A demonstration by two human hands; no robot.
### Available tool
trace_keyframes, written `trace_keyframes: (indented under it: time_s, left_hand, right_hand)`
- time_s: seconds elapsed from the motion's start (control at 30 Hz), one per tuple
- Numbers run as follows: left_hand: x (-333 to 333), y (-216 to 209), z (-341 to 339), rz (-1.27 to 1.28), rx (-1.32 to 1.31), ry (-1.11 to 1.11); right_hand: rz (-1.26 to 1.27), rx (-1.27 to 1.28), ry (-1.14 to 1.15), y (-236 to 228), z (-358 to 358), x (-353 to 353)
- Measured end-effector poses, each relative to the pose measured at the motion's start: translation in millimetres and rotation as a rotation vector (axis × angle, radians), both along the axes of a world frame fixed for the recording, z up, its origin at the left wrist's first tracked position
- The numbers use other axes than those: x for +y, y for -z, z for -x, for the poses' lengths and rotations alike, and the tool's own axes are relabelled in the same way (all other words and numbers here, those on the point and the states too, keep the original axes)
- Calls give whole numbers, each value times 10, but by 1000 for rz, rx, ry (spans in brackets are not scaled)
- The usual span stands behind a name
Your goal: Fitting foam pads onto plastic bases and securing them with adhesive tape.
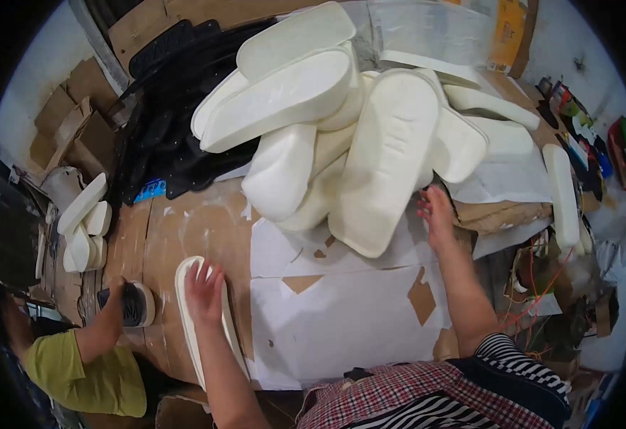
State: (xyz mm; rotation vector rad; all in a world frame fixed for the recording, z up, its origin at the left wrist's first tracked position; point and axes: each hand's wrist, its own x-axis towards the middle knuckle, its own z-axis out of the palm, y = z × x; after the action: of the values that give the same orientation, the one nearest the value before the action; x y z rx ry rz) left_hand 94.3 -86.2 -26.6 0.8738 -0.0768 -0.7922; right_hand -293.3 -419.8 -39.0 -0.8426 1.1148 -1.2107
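Pressing the left hand flat, fingers spread, on a white sole, steadying it. Reaching the open right hand to the white pile, holding nothing.

Shoe workshop — heaped white soles

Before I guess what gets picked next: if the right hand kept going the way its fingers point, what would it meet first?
The right hand points up the table at the heap of white foam soles. It would likely meet the big sole lying nearest it first, though depth is hard to judge.
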Motion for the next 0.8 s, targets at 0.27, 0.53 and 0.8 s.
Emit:
trace_keyframes:
  time_s: [0.27, 0.53, 0.8]
  left_hand:
    - [-2060, 358, -917, -280, 28, 132]
    - [-2832, 1011, -1942, -149, 343, -179]
    - [-3398, 830, -2853, 30, 280, -141]
  right_hand:
    - [619, 365, 195, -666, -289, 246]
    - [584, 504, -879, 161, -1700, 1001]
    - [851, 752, -939, 815, -1943, 836]
